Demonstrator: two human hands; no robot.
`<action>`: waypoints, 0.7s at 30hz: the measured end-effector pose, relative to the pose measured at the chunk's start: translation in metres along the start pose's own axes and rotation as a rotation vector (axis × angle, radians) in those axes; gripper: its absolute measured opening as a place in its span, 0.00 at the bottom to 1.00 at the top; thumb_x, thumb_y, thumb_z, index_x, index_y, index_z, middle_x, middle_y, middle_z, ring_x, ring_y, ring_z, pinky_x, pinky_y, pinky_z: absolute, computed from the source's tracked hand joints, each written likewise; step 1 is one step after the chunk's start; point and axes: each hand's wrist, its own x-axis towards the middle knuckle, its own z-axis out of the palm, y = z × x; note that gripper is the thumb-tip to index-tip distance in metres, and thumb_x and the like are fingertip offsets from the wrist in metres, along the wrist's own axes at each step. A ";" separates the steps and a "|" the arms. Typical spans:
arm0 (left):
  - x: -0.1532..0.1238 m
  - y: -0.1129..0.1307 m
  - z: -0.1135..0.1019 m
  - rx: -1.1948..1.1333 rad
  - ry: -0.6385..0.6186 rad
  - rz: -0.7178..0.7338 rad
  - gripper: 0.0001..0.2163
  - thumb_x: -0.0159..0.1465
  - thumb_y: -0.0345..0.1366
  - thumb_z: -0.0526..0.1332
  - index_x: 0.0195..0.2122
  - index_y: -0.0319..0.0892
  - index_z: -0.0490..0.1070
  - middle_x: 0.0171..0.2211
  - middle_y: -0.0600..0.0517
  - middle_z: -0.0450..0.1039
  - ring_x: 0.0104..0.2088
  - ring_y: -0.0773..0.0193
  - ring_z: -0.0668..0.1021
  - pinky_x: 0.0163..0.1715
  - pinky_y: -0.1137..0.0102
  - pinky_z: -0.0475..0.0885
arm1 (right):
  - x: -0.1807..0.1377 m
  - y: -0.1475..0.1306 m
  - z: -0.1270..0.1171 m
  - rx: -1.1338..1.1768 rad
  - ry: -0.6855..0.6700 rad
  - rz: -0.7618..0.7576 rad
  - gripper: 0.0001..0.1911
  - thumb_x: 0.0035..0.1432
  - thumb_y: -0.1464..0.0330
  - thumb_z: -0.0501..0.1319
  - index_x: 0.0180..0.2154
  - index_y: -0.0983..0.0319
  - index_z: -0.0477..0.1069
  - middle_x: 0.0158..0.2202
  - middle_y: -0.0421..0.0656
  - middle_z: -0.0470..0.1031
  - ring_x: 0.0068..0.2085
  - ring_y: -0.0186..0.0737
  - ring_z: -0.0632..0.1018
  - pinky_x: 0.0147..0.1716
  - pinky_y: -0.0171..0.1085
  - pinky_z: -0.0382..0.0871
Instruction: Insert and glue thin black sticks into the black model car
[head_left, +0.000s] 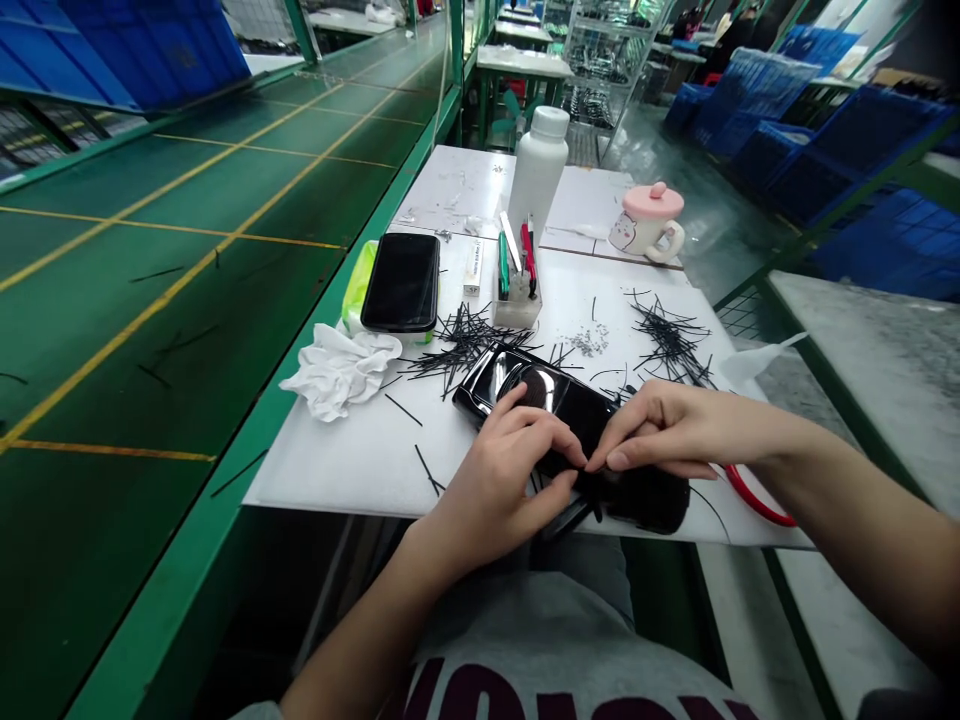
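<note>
Both hands [495, 490] [667, 430] meet atop glossy black casing [562, 398]

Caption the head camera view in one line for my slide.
Left hand and right hand work on a black casing amid black strands on a white table.

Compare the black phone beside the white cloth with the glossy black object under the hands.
The phone lies flat and untouched; the glossy object sits under the left hand and right hand. The phone is a flat slab; the object looks bulkier, curved and brightly reflective. Both are black, on the white board.
</note>
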 end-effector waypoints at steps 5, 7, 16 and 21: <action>0.003 -0.001 0.004 -0.067 0.057 -0.034 0.11 0.65 0.26 0.63 0.34 0.45 0.60 0.35 0.58 0.77 0.41 0.68 0.77 0.68 0.59 0.55 | 0.005 0.010 -0.002 0.154 0.023 -0.048 0.16 0.59 0.62 0.66 0.44 0.67 0.81 0.08 0.31 0.59 0.10 0.23 0.56 0.11 0.25 0.42; 0.004 -0.001 0.004 -0.080 0.067 -0.045 0.12 0.65 0.26 0.63 0.32 0.45 0.58 0.34 0.58 0.77 0.40 0.68 0.77 0.67 0.59 0.56 | 0.005 0.012 -0.002 0.183 0.020 -0.057 0.15 0.58 0.62 0.67 0.42 0.67 0.81 0.08 0.31 0.59 0.10 0.22 0.56 0.10 0.24 0.42; 0.007 0.002 0.005 -0.060 0.078 -0.072 0.15 0.64 0.26 0.63 0.29 0.45 0.55 0.33 0.58 0.77 0.39 0.67 0.76 0.67 0.57 0.56 | 0.006 0.017 0.001 0.235 0.070 -0.083 0.16 0.57 0.61 0.68 0.40 0.67 0.80 0.07 0.31 0.59 0.09 0.22 0.55 0.10 0.25 0.39; 0.009 0.004 0.006 -0.039 0.078 -0.075 0.16 0.64 0.25 0.62 0.28 0.45 0.53 0.33 0.59 0.76 0.37 0.69 0.76 0.68 0.57 0.55 | 0.003 0.014 0.011 0.175 0.138 -0.092 0.20 0.58 0.57 0.66 0.43 0.67 0.80 0.08 0.30 0.58 0.10 0.24 0.54 0.12 0.28 0.40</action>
